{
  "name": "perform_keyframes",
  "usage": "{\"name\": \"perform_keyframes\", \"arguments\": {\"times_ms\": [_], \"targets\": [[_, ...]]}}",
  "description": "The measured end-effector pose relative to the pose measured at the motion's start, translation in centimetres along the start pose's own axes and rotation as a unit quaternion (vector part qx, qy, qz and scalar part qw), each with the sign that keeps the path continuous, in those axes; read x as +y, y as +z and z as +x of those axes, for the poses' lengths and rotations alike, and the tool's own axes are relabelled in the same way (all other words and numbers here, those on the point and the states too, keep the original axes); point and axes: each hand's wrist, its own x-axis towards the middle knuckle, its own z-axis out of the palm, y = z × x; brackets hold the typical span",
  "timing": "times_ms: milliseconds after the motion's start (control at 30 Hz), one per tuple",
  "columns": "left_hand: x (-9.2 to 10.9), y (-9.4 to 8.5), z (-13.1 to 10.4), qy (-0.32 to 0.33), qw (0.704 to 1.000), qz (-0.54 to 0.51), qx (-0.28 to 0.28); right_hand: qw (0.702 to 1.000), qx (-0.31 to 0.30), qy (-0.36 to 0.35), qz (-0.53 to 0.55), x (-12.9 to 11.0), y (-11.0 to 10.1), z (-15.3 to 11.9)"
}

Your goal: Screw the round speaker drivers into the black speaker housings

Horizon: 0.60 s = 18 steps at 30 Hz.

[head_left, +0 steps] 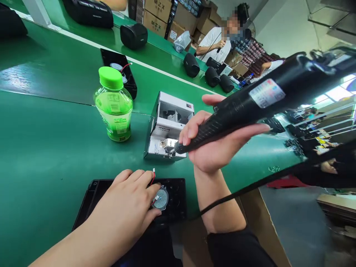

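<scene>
Black screwdriver (239, 109) tilted; black speaker housing (177, 196) flat.

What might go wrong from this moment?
The black cable crossing the right forearm could snag as the electric screwdriver moves. The thin red wire beside the left hand might get pinched against the speaker driver. The green-capped bottle stands near the screw feeder; a knock could tip it.

Bottle (114, 115) sits left of machine (162, 129) on table (50, 155), front housing (176, 191) before both, rear housing (130, 83) behind bottle.
</scene>
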Motion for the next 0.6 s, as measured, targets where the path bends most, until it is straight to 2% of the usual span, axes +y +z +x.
{"name": "perform_keyframes", "arguments": {"times_ms": [133, 233, 367, 467, 600], "targets": [[-0.5, -0.1, -0.2, 0.012, 1.0, -0.008, 0.003, 0.999, 0.023, 0.034, 0.031, -1.8, -1.3, -1.8], [-1.0, -0.2, -0.4, 0.027, 0.999, -0.021, 0.001, 0.999, 0.011, 0.006, 0.03, -4.4, -3.4, -5.3], [-1.5, 0.0, -0.4, 0.01, 0.999, -0.026, -0.034, 0.999, -0.015, 0.039, -0.024, -7.2, -5.4, -10.9], [-1.7, -0.1, -0.3, 0.02, 0.999, -0.013, -0.021, 0.997, -0.026, 0.051, -0.057, -6.9, -5.6, -13.8], [-1.6, -0.6, 0.0, 0.055, 0.998, 0.008, 0.018, 0.996, -0.054, 0.032, -0.067, -5.6, -5.3, -15.0]]}}
